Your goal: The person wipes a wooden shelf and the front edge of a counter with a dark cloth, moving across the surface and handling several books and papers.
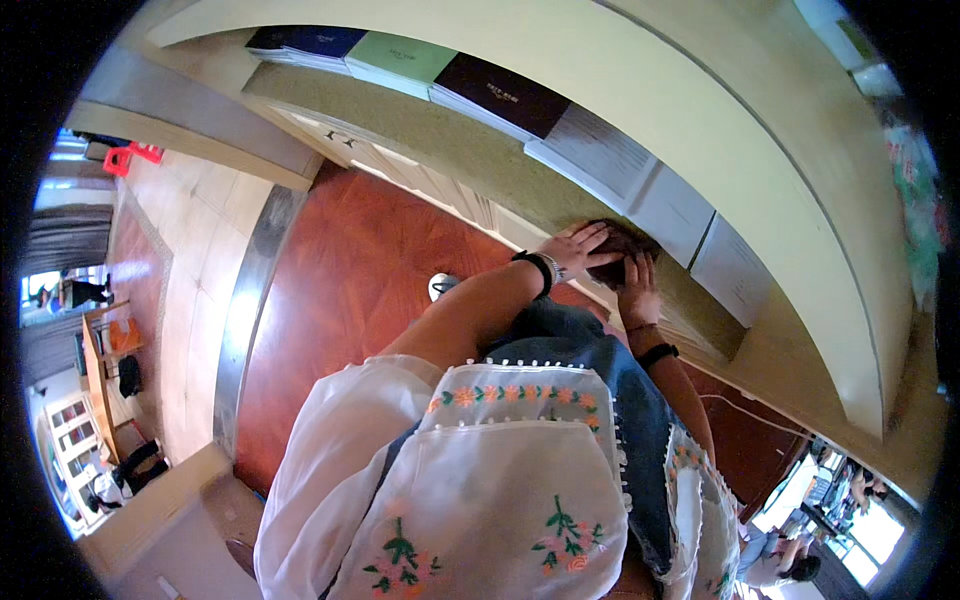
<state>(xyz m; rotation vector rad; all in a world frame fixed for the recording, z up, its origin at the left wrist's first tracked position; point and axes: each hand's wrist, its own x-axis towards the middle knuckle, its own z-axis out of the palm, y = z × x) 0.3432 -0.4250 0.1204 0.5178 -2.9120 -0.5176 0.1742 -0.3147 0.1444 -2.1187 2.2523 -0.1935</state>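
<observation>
Dark brown bundle (632, 240) lies beneath both your hands, near the front edge of the tan ledge (430, 145) and just before the white stacks. From the left, you have a red stool (118, 160) far off on the pale tiled floor (205, 220), then the reddish wood floor (340, 260) beside you. Along the back of the ledge stand a dark blue stack (310, 40), a green one (402, 58), a dark maroon one (503, 95) and the white stacks (597, 150). Your left hand (572, 252), a black band (540, 272) at its wrist, rests on the bundle with fingers stretched out and slightly parted. Your right hand (638, 292) comes beside it, fingers extended over the bundle's right side; you cannot tell from this view whether either hand is pinching it. Farther right, a thin white cord (755, 413) runs below the ledge, and another person (780, 562) shows at the lower right, well apart from you.
</observation>
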